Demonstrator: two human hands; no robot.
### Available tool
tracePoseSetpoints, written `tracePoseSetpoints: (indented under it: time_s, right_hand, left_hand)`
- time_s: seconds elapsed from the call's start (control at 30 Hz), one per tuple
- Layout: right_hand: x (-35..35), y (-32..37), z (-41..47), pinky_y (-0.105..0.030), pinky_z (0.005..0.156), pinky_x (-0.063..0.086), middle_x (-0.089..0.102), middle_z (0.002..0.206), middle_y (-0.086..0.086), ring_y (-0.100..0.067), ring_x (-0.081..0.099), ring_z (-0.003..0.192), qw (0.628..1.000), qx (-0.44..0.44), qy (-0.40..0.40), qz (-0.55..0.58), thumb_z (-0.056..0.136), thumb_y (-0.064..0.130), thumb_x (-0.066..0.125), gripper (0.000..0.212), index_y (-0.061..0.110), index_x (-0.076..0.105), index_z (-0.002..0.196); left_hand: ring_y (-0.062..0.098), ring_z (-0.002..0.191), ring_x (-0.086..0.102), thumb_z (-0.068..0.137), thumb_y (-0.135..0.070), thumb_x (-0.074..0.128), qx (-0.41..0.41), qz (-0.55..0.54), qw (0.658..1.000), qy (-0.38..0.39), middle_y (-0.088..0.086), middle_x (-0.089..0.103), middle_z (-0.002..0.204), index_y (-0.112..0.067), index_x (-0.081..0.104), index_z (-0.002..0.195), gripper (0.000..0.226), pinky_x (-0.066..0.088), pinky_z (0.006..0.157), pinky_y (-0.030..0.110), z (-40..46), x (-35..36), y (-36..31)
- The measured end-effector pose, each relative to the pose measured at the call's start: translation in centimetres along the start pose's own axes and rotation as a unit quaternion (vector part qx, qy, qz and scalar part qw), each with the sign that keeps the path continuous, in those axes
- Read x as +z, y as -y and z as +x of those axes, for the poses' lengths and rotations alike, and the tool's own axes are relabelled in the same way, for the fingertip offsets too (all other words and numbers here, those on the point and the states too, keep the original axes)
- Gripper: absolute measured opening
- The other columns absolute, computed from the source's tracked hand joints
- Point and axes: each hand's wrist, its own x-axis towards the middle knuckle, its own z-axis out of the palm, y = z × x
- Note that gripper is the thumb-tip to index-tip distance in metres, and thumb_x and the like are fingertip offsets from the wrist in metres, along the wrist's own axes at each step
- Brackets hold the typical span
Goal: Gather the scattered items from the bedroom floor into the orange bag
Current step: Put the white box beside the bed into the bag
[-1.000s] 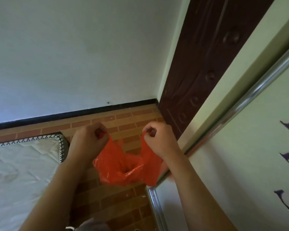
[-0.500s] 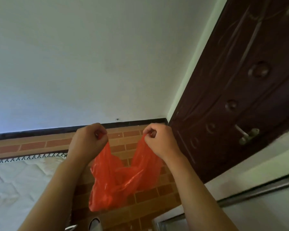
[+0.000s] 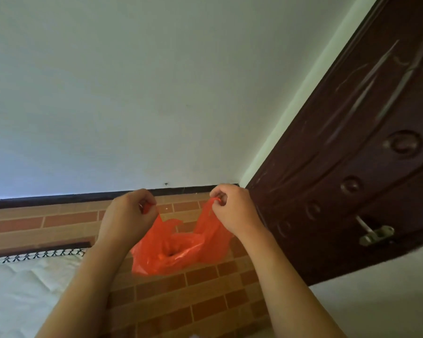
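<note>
The orange bag hangs in the air above the brick-patterned floor, just left of the dark wooden door. The left hand pinches one handle; the right hand grips the other (both fists closed tight), spreading the mouth open. A white mattress lies farther left of the door.

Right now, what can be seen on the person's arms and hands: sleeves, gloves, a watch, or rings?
Nothing is worn. The left hand and right hand have no gloves and no rings that show. Both forearms are bare down to the bottom edge of the picture, with no sleeve, watch or band in view.
</note>
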Motion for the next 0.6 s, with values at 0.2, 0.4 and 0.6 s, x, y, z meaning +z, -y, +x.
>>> tracePoseSetpoints:
  time_s: [0.2, 0.4, 0.6]
  right_hand:
    - [1.9, 1.5, 6.7, -0.008, 0.062, 0.048, 0.064, 0.084, 0.015, 0.000, 0.063, 0.074, 1.000, -0.023, 0.016, 0.004, 0.093, 0.006, 0.065, 0.018, 0.020, 0.074, 0.100]
    - [3.8, 1.1, 15.1, -0.002, 0.060, 0.042, 0.063, 0.083, 0.015, 0.004, 0.058, 0.069, 0.998, -0.051, 0.022, 0.037, 0.091, 0.003, 0.067, 0.019, 0.019, 0.075, 0.098]
    - [5.6, 0.5, 24.5, -0.004, 0.062, 0.043, 0.070, 0.091, 0.008, 0.003, 0.061, 0.072, 0.990, -0.099, 0.048, 0.084, 0.090, 0.003, 0.067, 0.019, 0.017, 0.076, 0.098]
  left_hand:
    - [0.004, 0.067, 0.064, 0.077, -0.017, 0.072, -0.038, -0.023, 0.999, -0.025, -0.014, 0.067, 0.069, -0.033, 0.066, 0.076, 0.017, 0.056, 0.064, 0.034, 5.5, -0.7, 2.2]
    - [0.004, 0.066, 0.063, 0.077, -0.016, 0.073, -0.077, -0.017, 0.995, -0.061, -0.013, 0.067, 0.067, -0.032, 0.066, 0.074, 0.018, 0.056, 0.066, 0.034, 11.4, -0.4, 3.3]
    - [0.003, 0.067, 0.063, 0.077, -0.014, 0.073, -0.124, 0.004, 0.985, -0.122, -0.015, 0.067, 0.067, -0.032, 0.068, 0.075, 0.019, 0.049, 0.064, 0.028, 18.5, 0.2, 3.5]
